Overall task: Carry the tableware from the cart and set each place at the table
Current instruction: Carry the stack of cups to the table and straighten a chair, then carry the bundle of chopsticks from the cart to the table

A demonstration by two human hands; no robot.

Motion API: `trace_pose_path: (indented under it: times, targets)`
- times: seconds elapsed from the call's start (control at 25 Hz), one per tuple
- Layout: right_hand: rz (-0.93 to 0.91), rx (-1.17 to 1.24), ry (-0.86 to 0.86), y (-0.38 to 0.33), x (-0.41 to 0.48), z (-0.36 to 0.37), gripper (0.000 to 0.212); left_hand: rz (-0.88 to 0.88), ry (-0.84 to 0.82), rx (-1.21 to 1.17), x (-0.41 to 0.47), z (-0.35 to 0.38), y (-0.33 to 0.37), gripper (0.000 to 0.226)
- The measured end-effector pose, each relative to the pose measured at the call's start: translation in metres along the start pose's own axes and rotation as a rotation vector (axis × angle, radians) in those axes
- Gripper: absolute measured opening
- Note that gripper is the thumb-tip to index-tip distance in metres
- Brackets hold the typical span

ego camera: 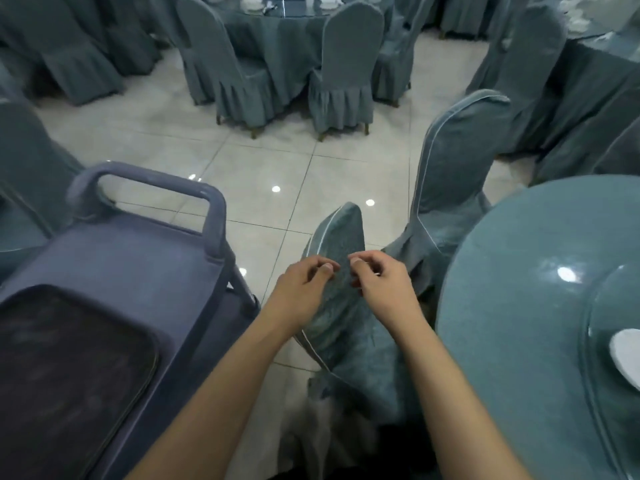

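Observation:
A blue-grey cart (138, 271) stands at lower left, with a dark tray (69, 358) on its top; no tableware shows on the tray. At the right is the round table (519, 323) in a teal cloth, with a glass turntable (595, 375) and a white piece (627, 351) at the frame edge. Between cart and table stands a teal-covered chair (332, 306). My left hand (301, 285) and my right hand (381, 282) sit on either side of its backrest, fingers curled and pinching the cover near the top.
A second covered chair (457, 174) stands by the table just beyond. The cart handle (145, 181) rises at the left. Pale tiled floor (277, 161) lies ahead. Further tables with covered chairs (339, 81) fill the back and sides.

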State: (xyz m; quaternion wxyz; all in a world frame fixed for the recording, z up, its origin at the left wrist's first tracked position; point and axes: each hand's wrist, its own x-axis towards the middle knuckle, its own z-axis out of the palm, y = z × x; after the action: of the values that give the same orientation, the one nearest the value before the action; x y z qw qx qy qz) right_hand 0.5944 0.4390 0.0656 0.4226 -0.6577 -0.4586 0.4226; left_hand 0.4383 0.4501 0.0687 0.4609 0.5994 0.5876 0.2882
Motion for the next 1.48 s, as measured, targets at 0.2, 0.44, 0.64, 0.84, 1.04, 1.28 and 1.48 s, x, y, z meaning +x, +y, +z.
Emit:
trace_pose_path:
  times: [0.2,0.44,0.64,0.84,1.04,1.28,1.48]
  targets:
    - [-0.025,-0.013,-0.085,-0.025,-0.010,0.067,0.014,-0.030,0.074,-0.040,-0.021,-0.061,-0.023,0.024]
    - [-0.054,-0.022,-0.297,-0.051,-0.025,0.158,0.012,-0.109,0.277,-0.056,-0.057,-0.137,-0.064,0.024]
    - [-0.096,-0.065,-0.526,-0.057,-0.041,0.230,0.012,-0.206,0.473,-0.081,-0.102,-0.180,-0.099,0.021]
    - [-0.143,-0.127,-0.809,-0.063,-0.064,0.293,0.015,-0.349,0.685,-0.042,-0.151,-0.212,-0.122,0.022]
    - [-0.216,-0.164,-1.000,-0.064,-0.099,0.341,0.010,-0.525,0.837,-0.083,-0.209,-0.222,-0.145,0.021]
    - [-0.251,-0.249,-1.195,-0.072,-0.149,0.390,0.012,-0.633,0.939,-0.099,-0.263,-0.246,-0.178,0.020]
    - [-0.312,-0.340,-1.223,-0.079,-0.180,0.443,0.010,-0.675,0.920,-0.035,-0.291,-0.295,-0.213,0.020]
